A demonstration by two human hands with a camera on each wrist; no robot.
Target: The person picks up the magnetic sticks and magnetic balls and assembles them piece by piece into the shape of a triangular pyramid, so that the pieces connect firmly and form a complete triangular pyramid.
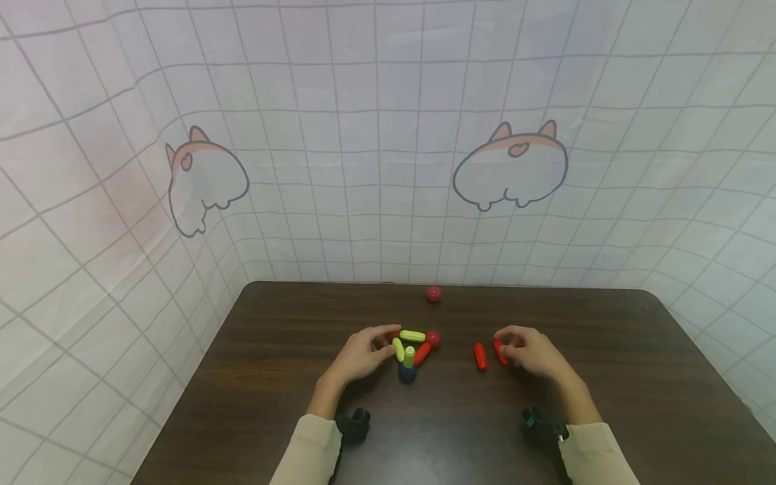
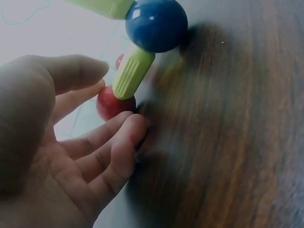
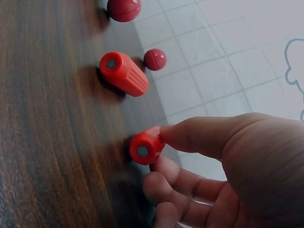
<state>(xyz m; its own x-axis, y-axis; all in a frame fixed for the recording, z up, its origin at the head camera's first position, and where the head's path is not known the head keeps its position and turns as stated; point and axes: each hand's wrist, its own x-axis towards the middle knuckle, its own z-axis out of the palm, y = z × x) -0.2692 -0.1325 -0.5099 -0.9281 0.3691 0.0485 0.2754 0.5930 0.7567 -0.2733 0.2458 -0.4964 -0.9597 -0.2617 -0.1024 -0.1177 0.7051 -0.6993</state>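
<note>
On the table stands a joined shape of rods and balls. Two yellow-green rods [image 1: 413, 335] and a red rod [image 1: 422, 353] form a triangle with a red ball [image 1: 433, 339], a second red ball [image 2: 110, 103] and a blue ball [image 2: 156, 24]. Another yellow-green rod [image 1: 409, 357] rises from the blue ball. My left hand [image 1: 362, 353] is at the shape's left side, fingers loosely bent against the second red ball, thumb apart from it. My right hand [image 1: 533, 351] pinches a loose red rod [image 3: 146, 145] with a metal disc in its end.
Left of the pinched rod lies another loose red rod [image 1: 481, 357]. A single red ball [image 1: 433, 294] sits near the back edge of the dark wooden table [image 1: 291, 310]. Gridded white cloth [image 1: 339, 155] hangs behind and at both sides.
</note>
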